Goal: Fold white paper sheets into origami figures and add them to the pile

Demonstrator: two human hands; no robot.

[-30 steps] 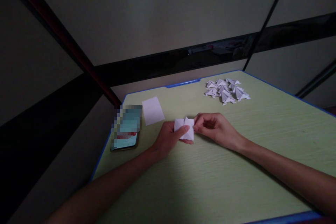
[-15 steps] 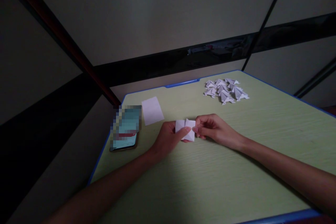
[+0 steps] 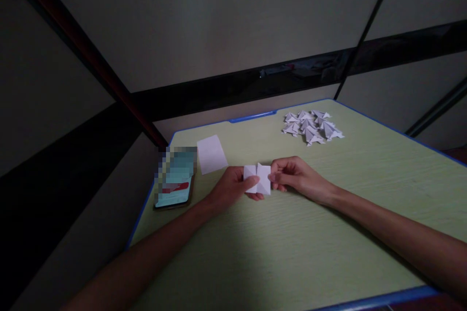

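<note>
A small folded white paper (image 3: 264,182), squarish with a seam down its middle and a little point at its top edge, is held above the table. My left hand (image 3: 233,182) is closed on its left part, thumb on the front face and fingers behind. At its right edge, my right hand (image 3: 290,175) pinches the paper between thumb and curled fingers. The fingers behind the paper are partly hidden.
Several folded white paper figures (image 3: 310,126) sit grouped at the table's back right. A flat white paper sheet (image 3: 212,154) lies left of my hands, beside a phone (image 3: 175,180) with a lit, partly blurred screen. The light-green table (image 3: 314,248) has a blue edge; cabinet panels stand behind.
My left thumb has shifted left across the paper, baring more of its right half. Both hands still hold it in nearly the same place.
</note>
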